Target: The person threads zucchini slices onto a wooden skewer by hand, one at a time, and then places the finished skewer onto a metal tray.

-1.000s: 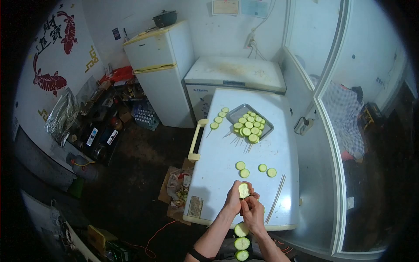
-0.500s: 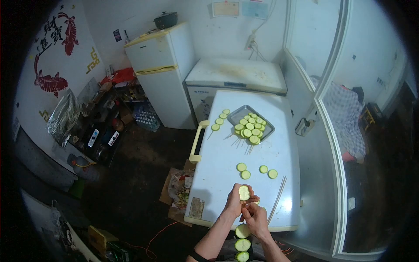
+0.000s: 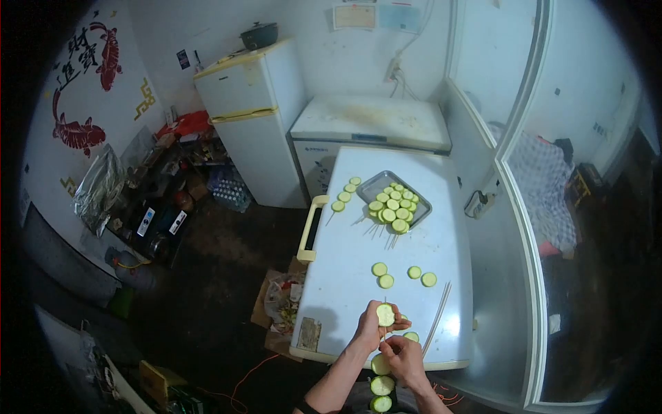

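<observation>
Skewer tip: it has just come out past the far edge of the zucchini slice (image 3: 385, 315), so the slice looks run right through
Left hand: (image 3: 370, 326) gripping that slice, fingers curled around its rim
Right hand: (image 3: 405, 357) fingertips pinching the bamboo skewer (image 3: 384, 333) just below the slice
Lower slices: (image 3: 382, 385) three in a row between the forearms; whether they share the skewer, I cannot tell
Near slices: (image 3: 386, 281) four lie beyond the hands in two pairs, another (image 3: 411, 337) beside the right hand
Bare skewers: (image 3: 437, 317) to the right of the right hand
Metal tray: (image 3: 372, 187) farther beyond the hands, heaped with skewered slices; one loaded skewer (image 3: 338, 206) lies left of it
Worktop: (image 3: 338, 276) white, with a yellowed handle (image 3: 303, 238) ahead and left of the left hand
Room: chest freezer (image 3: 372, 123) past the worktop, refrigerator (image 3: 255, 155) to its left, framed glass partition (image 3: 510, 290) on the right
</observation>
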`<act>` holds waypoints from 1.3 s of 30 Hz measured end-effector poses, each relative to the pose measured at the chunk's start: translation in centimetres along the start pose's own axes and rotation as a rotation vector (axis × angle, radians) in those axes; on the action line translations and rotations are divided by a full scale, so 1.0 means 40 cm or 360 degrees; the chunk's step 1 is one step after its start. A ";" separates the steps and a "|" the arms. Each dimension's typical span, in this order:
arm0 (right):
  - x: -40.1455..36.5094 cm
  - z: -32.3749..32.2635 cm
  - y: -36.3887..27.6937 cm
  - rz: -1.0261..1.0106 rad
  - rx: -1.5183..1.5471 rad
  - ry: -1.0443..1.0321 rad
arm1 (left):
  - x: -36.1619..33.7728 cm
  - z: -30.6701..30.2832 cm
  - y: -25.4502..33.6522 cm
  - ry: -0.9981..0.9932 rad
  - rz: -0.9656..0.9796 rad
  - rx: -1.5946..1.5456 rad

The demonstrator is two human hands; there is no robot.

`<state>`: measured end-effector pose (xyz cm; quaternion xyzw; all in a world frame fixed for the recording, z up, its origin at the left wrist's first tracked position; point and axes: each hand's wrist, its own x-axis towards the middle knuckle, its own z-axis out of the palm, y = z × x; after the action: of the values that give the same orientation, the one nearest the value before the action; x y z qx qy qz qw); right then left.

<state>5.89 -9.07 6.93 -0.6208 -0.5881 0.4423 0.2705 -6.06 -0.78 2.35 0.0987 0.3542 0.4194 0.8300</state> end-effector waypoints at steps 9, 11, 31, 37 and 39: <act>0.030 -0.040 0.008 0.0172 -0.0190 0.0098 | -0.014 -0.030 -0.038 0.0036 -0.0129 0.0224; 0.071 -0.097 -0.041 0.0242 -0.0169 0.0351 | -0.013 -0.035 -0.045 0.0095 -0.0118 0.0208; 0.247 -0.065 0.059 -0.0060 0.0010 0.0024 | -0.080 -0.099 -0.120 -0.0359 -0.0498 -0.0399; 0.185 -0.130 0.018 -0.1086 -0.0988 -0.0300 | -0.078 -0.109 -0.127 -0.0349 -0.0591 -0.0448; 0.194 -0.125 0.075 -0.1197 -0.1141 -0.0325 | -0.053 -0.136 -0.147 -0.0467 -0.0627 -0.0478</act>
<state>11.06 -1.10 4.90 -0.3742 -0.9078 0.1442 0.1226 -6.87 -6.81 -3.23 -0.0365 0.1766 0.2791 0.9432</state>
